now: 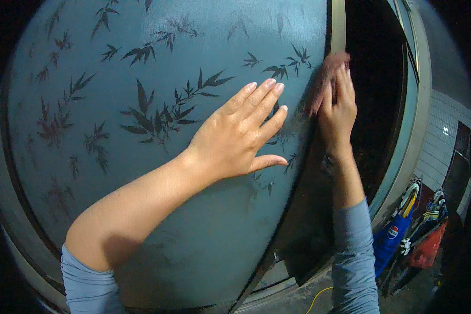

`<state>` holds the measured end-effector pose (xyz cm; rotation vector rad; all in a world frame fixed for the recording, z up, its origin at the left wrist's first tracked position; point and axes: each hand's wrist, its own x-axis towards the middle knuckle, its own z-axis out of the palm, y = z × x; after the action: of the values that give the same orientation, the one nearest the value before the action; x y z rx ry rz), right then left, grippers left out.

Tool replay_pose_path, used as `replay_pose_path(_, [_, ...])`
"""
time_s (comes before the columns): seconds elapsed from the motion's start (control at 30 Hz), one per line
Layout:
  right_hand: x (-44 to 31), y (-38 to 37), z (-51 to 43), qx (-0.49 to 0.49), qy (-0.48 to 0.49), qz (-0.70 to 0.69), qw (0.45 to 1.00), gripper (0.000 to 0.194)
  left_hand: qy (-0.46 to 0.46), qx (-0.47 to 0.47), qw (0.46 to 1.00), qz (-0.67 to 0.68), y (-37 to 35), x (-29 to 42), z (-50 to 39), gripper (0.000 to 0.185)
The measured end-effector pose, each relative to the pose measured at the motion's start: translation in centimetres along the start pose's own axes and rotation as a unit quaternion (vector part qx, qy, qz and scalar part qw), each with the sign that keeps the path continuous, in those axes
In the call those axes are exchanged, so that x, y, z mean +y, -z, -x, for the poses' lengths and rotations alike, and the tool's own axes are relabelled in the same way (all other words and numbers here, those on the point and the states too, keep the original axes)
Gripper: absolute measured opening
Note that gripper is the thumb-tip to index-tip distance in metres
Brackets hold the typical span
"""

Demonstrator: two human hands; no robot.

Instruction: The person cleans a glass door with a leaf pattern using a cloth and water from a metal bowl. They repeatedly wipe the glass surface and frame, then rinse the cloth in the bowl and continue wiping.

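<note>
A frosted glass pane [204, 219] with a dark bamboo-leaf pattern fills most of the view. Flat against it rests my left hand [243, 129], fingers apart and holding nothing. My right hand [339, 106] is at the pane's right edge, on the narrow frame [338, 27]. Under its fingers is a reddish-brown cloth [331, 68], blurred, pressed against the frame. The palm side of the right hand is hidden.
Right of the frame is a dark opening [376, 98], bordered by a curved-looking outer frame [418, 117]. Lower right stand a blue umbrella-like bundle [392, 239] and a red one [429, 243]. A yellow cord [318, 296] lies on the floor. Farther back is a white tiled wall [441, 137].
</note>
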<state>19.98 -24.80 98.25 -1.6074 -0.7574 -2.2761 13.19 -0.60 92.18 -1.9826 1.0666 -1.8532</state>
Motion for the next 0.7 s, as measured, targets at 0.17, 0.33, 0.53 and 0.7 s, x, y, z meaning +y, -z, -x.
replay_pose_path(0.17, [-5.1,4.0,9.5,-0.074,-0.072,-0.027,0.994,0.047,-0.001,-0.005,1.000,-0.018,0.4,-0.5,0.3,0.077])
replay_pose_path(0.33, [-9.9,8.0,19.2,-0.155,-0.128,-0.053,0.978,0.049,0.009,0.025,1.000,-0.012,1.3,-1.0,1.7,0.075])
replay_pose_path(0.53, [-13.4,13.1,29.6,-0.281,-0.197,-0.088,0.935,0.047,0.002,0.021,1.000,-0.014,0.2,-0.6,1.4,0.073])
replay_pose_path(0.7, [-13.2,12.1,29.4,-0.267,-0.201,-0.086,0.939,0.050,-0.002,0.063,0.997,-0.039,-0.8,-0.9,1.0,0.069])
